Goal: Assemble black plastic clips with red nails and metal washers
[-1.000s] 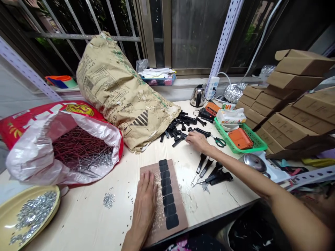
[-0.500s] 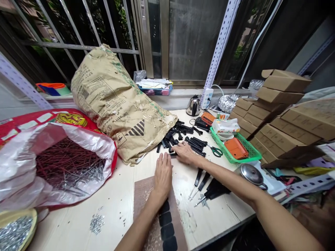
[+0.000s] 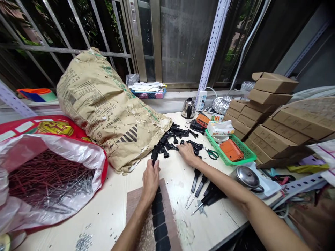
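Left hand point(image 3: 151, 178) pinches a black piece point(image 3: 155, 157) above the tabletop point(image 3: 115, 195), just past the brown board point(image 3: 169, 209) and near the paper sack point(image 3: 112, 115), while the right hand point(image 3: 186, 152), partly curled, is beside loose black pieces point(image 3: 180, 131), its grip impossible to tell.

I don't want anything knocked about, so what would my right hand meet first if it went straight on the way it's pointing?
Your right hand would likely meet the loose black parts just ahead, with the brown sack beyond; depth is unclear, so it may touch one.
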Demonstrator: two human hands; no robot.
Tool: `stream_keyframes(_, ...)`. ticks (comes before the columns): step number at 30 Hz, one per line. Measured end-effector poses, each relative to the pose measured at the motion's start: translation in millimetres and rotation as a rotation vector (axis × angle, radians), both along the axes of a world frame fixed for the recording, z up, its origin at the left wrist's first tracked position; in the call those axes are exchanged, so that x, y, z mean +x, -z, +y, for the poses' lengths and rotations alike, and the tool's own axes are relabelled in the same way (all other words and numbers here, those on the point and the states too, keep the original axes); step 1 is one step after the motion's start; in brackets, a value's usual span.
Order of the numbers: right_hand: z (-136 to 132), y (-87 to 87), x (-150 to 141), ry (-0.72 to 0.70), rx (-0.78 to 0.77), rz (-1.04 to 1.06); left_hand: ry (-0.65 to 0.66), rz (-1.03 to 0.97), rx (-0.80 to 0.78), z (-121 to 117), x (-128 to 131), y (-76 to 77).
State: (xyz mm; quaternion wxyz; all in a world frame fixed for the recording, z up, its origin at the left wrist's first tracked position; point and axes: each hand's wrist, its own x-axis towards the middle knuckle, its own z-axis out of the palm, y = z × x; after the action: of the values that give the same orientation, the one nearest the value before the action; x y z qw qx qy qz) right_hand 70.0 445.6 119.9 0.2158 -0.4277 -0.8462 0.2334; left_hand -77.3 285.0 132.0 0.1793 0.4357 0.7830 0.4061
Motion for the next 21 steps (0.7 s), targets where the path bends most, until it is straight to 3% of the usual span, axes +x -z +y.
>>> stream_keyframes(3, -13.4, 0.9, -3.9, 0.038, -0.049, 0.085, 0.021, -0.266, 0.146, 3.0, 0.7, -5.9)
stream_keyframes(5, -26.4, 0.1, -9.0, 0.030, -0.106, 0.156, 0.063, -0.552, 0.194, 6.9, 7.5, -6.2)
stream_keyframes(7, -42.3, -1.1, -15.3, -0.019, -0.224, 0.332, 0.101, -0.826, 0.204, 11.2, 15.1, -6.0)
stream_keyframes(10, -69.4, -4.3, -22.3, -0.061, -0.416, 0.692, 0.194, -1.075, 0.197, 13.8, 18.8, -9.4)
stream_keyframes(12, -85.4, -8.3, -23.0, -0.077, -0.405, 0.763, 0.269, -1.169, 0.157, 12.1, 14.5, -12.9)
stream_keyframes(15, -94.2, -18.2, -17.7, -0.206, -0.235, 0.612, 0.245, -1.229, 0.076, 8.7, 4.8, -15.1)
stream_keyframes(17, -83.0, -26.3, -10.7, -0.285, -0.170, 0.416, 0.162, -1.211, 0.081, 7.9, 0.5, -13.9)
stream_keyframes(19, -58.0, -33.4, -2.7, -0.189, -0.110, 0.178, 0.110, -1.192, 0.123, 7.6, -1.1, -12.2)
stream_keyframes(21, -25.9, -36.8, 4.2, 0.056, -0.001, -0.012, 0.117, -1.158, 0.158, 6.5, -0.9, -11.8)
